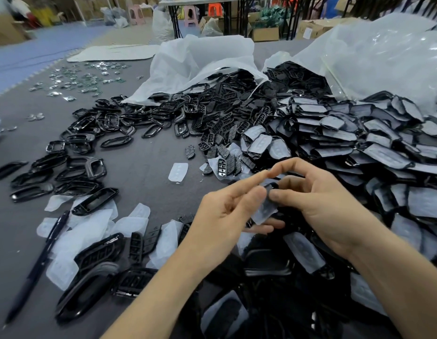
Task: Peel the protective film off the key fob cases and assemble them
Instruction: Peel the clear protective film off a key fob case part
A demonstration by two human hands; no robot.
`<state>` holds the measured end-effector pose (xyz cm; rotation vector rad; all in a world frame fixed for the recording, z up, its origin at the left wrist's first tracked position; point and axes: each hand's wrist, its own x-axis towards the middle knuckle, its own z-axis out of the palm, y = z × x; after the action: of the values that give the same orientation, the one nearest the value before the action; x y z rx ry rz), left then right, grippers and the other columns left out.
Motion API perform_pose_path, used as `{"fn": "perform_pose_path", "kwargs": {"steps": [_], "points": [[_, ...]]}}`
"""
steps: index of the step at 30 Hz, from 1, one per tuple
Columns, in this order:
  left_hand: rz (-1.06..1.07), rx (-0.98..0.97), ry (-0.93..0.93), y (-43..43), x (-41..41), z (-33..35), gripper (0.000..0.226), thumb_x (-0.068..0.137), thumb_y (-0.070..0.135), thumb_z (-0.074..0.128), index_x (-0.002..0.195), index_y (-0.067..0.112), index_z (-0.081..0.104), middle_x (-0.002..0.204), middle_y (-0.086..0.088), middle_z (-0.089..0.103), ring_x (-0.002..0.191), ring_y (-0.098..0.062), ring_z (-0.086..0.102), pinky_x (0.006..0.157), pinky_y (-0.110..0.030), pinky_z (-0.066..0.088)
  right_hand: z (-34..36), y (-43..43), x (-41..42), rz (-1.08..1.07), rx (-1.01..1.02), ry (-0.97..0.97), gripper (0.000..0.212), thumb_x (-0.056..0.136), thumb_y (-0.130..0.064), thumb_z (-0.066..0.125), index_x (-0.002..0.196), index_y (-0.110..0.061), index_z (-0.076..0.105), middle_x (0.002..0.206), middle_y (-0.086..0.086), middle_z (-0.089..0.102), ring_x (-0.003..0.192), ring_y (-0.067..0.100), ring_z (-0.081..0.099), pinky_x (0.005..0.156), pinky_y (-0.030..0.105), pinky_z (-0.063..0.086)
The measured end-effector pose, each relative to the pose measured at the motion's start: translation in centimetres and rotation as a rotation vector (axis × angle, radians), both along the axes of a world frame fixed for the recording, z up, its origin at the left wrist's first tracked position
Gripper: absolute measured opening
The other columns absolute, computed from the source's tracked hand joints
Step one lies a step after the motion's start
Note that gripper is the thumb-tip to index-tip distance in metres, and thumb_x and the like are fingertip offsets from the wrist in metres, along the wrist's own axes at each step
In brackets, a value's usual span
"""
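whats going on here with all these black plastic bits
A person is stripping film from key fob parts at a table. The right hand grips a black key fob case while the left hand pinches its translucent protective film, partly lifted off. Film-covered cases are piled to the right; peeled films and black frames lie to the left.

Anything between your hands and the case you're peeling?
Nothing visible stands between. The case is in both hands: the right hand grips it, and the left hand pinches its film, which hangs below the fingers.
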<state>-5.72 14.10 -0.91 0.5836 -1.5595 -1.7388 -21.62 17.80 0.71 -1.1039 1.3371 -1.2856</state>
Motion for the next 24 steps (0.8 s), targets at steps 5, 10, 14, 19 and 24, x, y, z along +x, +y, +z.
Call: {"fn": "perform_pose_path", "kwargs": {"steps": [5,10,14,19,24], "points": [[0.074,-0.049,-0.021,0.00,-0.36,-0.73,0.040,0.096,-0.003,0.049,0.118,0.028,0.062,0.099,0.003,0.075,0.081,-0.025,0.074,0.068,-0.024,0.058,-0.17,-0.12,0.10,-0.001,0.019,-0.236,0.036,0.085,0.009,0.056,0.074,-0.023,0.067,0.071,0.003,0.055,0.073,0.019,0.054,0.063,0.025,0.047],[0.127,-0.015,-0.017,0.02,-0.54,-0.54,0.032,0.098,0.000,0.045,0.114,0.020,0.064,0.093,-0.002,0.075,0.076,-0.025,0.074,0.066,-0.023,0.058,-0.17,0.02,0.61,-0.026,0.007,-0.275,0.030,0.088,0.010,0.052,0.078,-0.017,0.063,0.066,0.003,0.056,0.064,0.017,0.059,0.045,0.024,0.047],[0.166,0.015,-0.020,0.03,-0.80,-0.35,0.026,0.097,0.003,0.047,0.105,0.018,0.067,0.090,0.000,0.075,0.073,-0.026,0.074,0.065,-0.025,0.058,-0.24,-0.04,0.66,-0.040,-0.030,-0.231,0.039,0.087,0.010,0.052,0.073,-0.023,0.068,0.061,-0.004,0.057,0.063,0.012,0.060,0.048,0.023,0.049],[0.247,0.011,0.027,0.06,-0.98,-0.38,0.017,0.091,0.015,0.053,0.094,0.014,0.069,0.080,-0.005,0.075,0.066,-0.025,0.073,0.059,-0.023,0.057,-0.42,-0.19,0.83,-0.053,-0.082,-0.121,0.038,0.087,0.005,0.056,0.073,-0.026,0.072,0.069,-0.003,0.062,0.073,0.015,0.057,0.068,0.025,0.050],[0.312,-0.034,-0.013,0.08,-0.83,-0.33,0.028,0.079,0.039,0.056,0.095,0.021,0.071,0.083,-0.006,0.075,0.063,-0.024,0.073,0.055,-0.024,0.057,-0.45,-0.18,0.89,-0.056,-0.073,-0.117,0.034,0.087,0.003,0.058,0.073,-0.024,0.074,0.069,0.001,0.062,0.065,0.015,0.053,0.056,0.018,0.047]]}}
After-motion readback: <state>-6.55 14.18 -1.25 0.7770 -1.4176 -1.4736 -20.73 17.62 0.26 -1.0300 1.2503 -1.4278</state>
